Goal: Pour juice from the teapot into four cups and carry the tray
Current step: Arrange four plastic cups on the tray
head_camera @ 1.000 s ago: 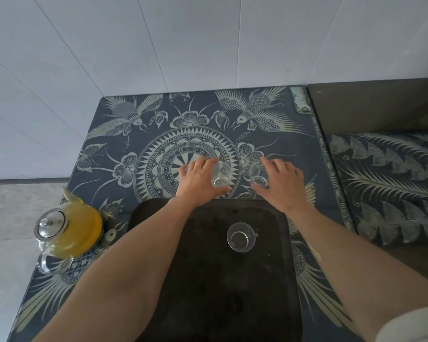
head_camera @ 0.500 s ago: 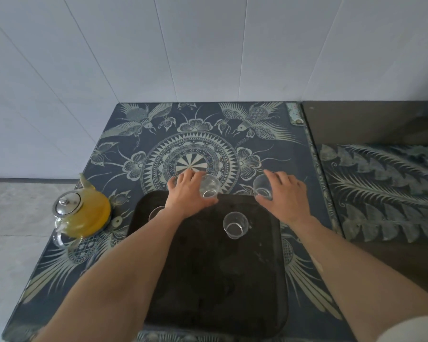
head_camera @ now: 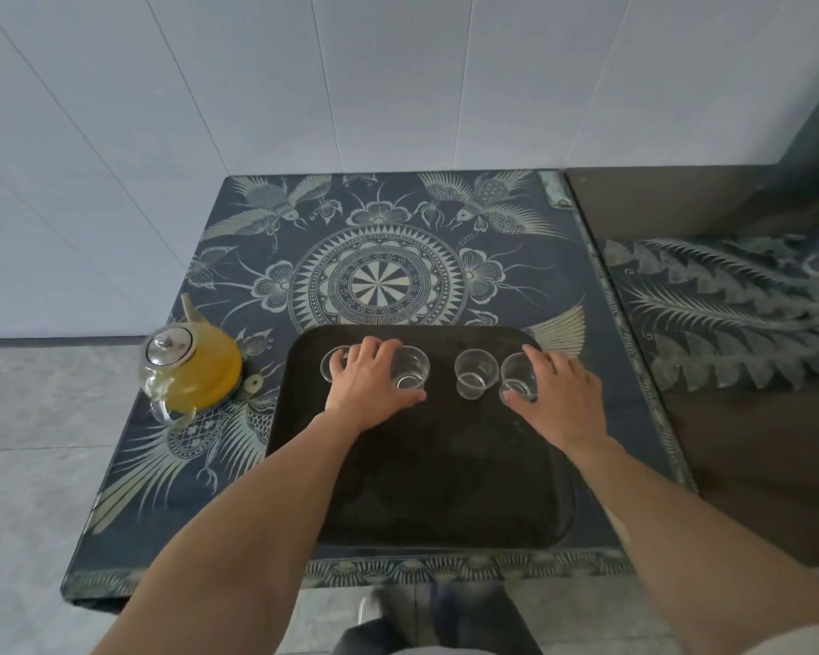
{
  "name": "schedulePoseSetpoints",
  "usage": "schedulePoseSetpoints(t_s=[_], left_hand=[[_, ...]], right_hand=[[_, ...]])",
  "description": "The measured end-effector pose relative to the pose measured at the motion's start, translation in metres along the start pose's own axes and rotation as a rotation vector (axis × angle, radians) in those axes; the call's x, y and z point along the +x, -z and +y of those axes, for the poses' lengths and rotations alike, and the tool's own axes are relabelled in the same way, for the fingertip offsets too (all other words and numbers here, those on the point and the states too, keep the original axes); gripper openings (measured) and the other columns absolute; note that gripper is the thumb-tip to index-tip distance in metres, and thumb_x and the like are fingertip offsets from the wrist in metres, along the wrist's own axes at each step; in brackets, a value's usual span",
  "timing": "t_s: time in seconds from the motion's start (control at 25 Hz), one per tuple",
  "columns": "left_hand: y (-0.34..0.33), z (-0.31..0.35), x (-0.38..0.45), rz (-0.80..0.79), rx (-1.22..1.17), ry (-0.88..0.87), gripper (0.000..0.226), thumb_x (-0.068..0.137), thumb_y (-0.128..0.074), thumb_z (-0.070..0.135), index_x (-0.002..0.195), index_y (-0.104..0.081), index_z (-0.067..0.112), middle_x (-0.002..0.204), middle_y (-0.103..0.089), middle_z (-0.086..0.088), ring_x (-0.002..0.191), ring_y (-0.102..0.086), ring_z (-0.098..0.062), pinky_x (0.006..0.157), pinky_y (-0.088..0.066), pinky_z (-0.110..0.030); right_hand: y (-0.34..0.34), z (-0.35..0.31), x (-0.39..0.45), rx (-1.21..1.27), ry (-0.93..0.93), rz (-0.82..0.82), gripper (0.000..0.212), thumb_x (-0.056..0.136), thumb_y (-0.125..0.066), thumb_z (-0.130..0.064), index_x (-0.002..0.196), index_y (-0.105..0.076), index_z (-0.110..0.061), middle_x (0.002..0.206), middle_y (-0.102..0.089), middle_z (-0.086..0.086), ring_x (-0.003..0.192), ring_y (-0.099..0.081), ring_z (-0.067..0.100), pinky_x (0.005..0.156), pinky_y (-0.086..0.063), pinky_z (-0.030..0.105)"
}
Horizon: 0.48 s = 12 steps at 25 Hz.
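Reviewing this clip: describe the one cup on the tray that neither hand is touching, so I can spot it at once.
Find the dark tray on the patterned cloth. Four clear, empty cups stand along its far edge. The free cup is third from the left, standing alone between the left hand and right hand.

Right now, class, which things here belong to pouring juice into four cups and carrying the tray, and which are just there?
Belong:
teapot of juice
four empty cups
tray
left hand, holding a cup
right hand, holding a cup

Just there:
patterned cloth
second cloth
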<state>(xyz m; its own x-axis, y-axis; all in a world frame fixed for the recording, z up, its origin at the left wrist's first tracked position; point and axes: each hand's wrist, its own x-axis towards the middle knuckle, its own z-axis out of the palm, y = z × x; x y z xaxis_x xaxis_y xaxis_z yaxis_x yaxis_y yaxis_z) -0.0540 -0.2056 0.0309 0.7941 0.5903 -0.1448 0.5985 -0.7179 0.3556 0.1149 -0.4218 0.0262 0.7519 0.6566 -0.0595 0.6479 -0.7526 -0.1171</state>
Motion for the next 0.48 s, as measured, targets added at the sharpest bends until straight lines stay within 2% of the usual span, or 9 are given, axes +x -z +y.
schedulePoseSetpoints(t_s=[0.48], left_hand=[[-0.019,-0.041,-0.072,-0.031,-0.007,0.023,0.086,0.070,-0.065,0.071,0.142,-0.040,0.030,0.142,-0.044,0.001,0.137,-0.037,-0.024,0.119,-0.016,-0.054]], right_hand=[[-0.029,-0.030,-0.073,-0.021,0.002,-0.055,0.080,0.089,-0.055,-0.066,0.156,-0.035,-0.027,0.143,-0.054,0.000,0.132,-0.052,0.025,0.109,-0.044,0.048]])
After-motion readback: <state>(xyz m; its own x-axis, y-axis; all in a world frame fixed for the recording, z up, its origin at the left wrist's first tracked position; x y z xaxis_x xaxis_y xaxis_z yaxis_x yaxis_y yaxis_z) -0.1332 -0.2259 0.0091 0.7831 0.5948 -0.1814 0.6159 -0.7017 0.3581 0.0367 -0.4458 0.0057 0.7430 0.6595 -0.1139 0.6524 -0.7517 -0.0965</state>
